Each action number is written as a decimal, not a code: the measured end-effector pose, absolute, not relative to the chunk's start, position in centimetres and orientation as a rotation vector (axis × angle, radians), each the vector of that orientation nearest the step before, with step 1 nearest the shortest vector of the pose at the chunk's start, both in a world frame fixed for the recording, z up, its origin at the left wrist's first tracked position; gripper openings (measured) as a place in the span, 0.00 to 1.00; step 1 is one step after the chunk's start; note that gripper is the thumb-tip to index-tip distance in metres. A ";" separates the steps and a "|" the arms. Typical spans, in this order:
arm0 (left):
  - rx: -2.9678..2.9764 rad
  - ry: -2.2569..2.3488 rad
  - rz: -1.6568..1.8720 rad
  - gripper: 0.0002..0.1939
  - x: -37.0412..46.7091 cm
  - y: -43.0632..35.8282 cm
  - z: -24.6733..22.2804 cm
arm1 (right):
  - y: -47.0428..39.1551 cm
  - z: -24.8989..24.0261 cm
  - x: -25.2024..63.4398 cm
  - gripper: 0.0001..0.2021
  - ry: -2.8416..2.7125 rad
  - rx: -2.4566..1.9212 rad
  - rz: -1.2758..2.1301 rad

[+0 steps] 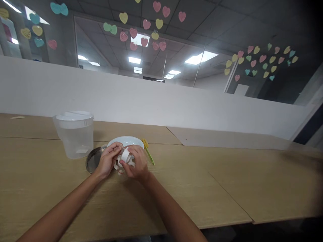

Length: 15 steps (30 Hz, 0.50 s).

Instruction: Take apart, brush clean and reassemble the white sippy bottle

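Note:
My right hand [136, 163] pinches a small white ring-like piece [125, 154] between thumb and fingers. Close beside it on the left, my left hand [109, 159] has its fingers curled together at a small clear item that is mostly hidden. Other small white pieces [131, 162] show between and below the hands; their exact shape cannot be made out. A white oval plate [126, 139] lies just behind the hands. Left of my left hand is a dark round tray [93, 160], partly covered by that hand.
A translucent lidded pitcher [77, 141] stands at the left, behind the dark tray. A brush with a yellow head and green handle [149, 154] lies right of the plate. Behind the wooden table [189, 188] runs a low white wall [151, 104] with glass above.

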State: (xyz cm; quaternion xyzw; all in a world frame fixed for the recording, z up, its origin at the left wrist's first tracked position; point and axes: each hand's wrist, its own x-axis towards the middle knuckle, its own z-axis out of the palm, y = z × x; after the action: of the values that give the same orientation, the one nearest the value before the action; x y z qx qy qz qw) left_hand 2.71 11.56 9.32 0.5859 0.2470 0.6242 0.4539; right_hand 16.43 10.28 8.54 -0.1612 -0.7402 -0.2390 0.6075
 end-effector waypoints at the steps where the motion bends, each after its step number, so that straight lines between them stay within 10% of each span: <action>1: 1.468 0.615 1.552 0.16 2.7 11.5 9.2 | 10.3 8.6 16.5 0.24 -1.703 -0.381 -0.550; 15: 1.942 0.893 1.907 0.13 2.9 11.8 6.5 | 11.6 8.1 17.3 0.22 -1.654 -0.480 -0.483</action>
State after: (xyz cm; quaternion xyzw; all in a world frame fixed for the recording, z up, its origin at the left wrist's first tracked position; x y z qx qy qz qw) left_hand 2.94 11.77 6.51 0.6714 0.3086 0.6595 0.1381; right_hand 17.31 11.60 8.07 -0.2093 -0.7212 -0.2106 0.6259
